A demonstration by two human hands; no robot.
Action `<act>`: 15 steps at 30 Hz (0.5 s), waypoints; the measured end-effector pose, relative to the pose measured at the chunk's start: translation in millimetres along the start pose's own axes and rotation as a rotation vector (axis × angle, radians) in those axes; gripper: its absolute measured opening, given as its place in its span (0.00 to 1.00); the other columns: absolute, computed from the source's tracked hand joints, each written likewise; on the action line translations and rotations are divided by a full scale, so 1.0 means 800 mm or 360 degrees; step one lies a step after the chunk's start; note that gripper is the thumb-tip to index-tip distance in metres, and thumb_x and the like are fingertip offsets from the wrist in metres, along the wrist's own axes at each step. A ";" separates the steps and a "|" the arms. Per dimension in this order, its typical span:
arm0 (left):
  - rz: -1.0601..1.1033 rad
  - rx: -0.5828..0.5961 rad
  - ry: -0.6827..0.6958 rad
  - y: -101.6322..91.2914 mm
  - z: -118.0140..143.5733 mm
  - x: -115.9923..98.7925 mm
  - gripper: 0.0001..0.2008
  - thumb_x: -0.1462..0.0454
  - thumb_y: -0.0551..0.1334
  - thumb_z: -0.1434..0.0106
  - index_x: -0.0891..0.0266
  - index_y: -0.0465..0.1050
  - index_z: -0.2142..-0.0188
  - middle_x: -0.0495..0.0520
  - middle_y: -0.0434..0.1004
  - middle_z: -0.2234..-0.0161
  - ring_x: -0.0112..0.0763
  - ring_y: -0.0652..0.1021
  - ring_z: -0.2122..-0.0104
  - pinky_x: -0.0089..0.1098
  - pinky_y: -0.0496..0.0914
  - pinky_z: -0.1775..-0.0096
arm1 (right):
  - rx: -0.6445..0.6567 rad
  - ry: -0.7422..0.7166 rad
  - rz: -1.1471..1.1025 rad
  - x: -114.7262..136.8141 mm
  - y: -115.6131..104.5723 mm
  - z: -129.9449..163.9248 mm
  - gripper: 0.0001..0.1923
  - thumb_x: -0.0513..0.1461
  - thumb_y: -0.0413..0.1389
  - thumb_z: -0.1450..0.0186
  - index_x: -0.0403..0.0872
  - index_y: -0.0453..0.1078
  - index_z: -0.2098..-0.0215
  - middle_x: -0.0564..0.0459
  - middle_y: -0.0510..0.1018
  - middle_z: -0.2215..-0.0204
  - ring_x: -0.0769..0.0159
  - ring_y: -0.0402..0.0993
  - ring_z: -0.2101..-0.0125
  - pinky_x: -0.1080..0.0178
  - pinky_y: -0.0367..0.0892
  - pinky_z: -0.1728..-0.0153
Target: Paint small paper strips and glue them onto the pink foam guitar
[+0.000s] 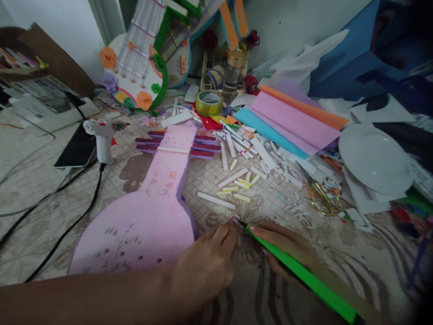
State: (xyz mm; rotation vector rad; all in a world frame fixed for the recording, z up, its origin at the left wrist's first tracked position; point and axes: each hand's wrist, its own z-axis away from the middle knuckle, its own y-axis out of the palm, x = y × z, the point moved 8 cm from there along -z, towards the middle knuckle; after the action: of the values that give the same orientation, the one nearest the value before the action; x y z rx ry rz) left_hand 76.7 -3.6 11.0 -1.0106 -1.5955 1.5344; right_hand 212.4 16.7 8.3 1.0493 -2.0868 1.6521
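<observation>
Right hand (pixel 287 246) grips one green cutter (pixel 304 275); left hand (pixel 206 262) pinches one tiny scrap (pixel 236 220).

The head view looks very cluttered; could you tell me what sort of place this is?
Probably a home craft corner, worked on a patterned cloth. A pink guitar-shaped cutout, a glue gun, rolled coloured paper and scattered paper strips all point to handicraft.

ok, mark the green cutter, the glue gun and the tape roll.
green cutter (pixel 304 277): head view, middle of its green body.
glue gun (pixel 102 143): head view, white handle.
tape roll (pixel 209 103): head view, yellow outer wall.
</observation>
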 end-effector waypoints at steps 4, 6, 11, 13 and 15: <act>0.0014 0.0005 -0.0002 0.001 -0.001 -0.002 0.12 0.64 0.58 0.38 0.69 0.77 0.61 0.67 0.72 0.51 0.43 0.74 0.56 0.34 0.73 0.58 | 0.0238 -0.0213 -0.0016 0.008 0.014 0.003 0.17 0.37 0.54 0.40 0.58 0.71 0.53 0.56 0.80 0.62 0.62 0.79 0.64 0.62 0.78 0.66; 0.0022 -0.0005 -0.0009 0.001 -0.002 -0.003 0.12 0.63 0.59 0.38 0.69 0.78 0.62 0.68 0.73 0.51 0.43 0.74 0.56 0.34 0.73 0.58 | 0.0310 -0.0246 0.0013 0.007 0.015 0.007 0.19 0.36 0.53 0.40 0.57 0.69 0.51 0.55 0.79 0.60 0.62 0.79 0.64 0.62 0.78 0.67; 0.0027 -0.0031 -0.0032 -0.002 -0.003 -0.003 0.12 0.63 0.59 0.38 0.69 0.78 0.61 0.67 0.72 0.50 0.40 0.75 0.57 0.32 0.73 0.57 | 0.0384 -0.0299 0.0078 0.005 0.016 0.015 0.23 0.34 0.52 0.40 0.56 0.66 0.48 0.54 0.79 0.61 0.62 0.79 0.65 0.65 0.78 0.70; 0.0030 -0.0035 -0.0040 -0.002 -0.003 -0.002 0.13 0.62 0.59 0.38 0.69 0.78 0.60 0.67 0.72 0.49 0.40 0.75 0.56 0.32 0.73 0.56 | 0.0366 -0.0336 0.0102 0.005 0.016 0.018 0.23 0.34 0.51 0.40 0.56 0.66 0.47 0.54 0.79 0.60 0.62 0.79 0.64 0.65 0.78 0.69; 0.0031 -0.0052 -0.0031 -0.002 -0.003 -0.002 0.14 0.62 0.59 0.38 0.70 0.78 0.61 0.68 0.72 0.50 0.42 0.75 0.55 0.32 0.73 0.55 | 0.0329 -0.0332 0.0133 0.006 0.015 0.021 0.23 0.34 0.51 0.40 0.57 0.65 0.47 0.54 0.78 0.59 0.62 0.79 0.63 0.64 0.78 0.67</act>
State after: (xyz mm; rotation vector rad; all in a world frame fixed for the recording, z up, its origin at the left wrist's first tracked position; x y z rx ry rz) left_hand 79.8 -3.7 13.2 -1.0348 -1.6338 1.5403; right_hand 204.6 0.7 -2.7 1.2633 -2.1476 1.9064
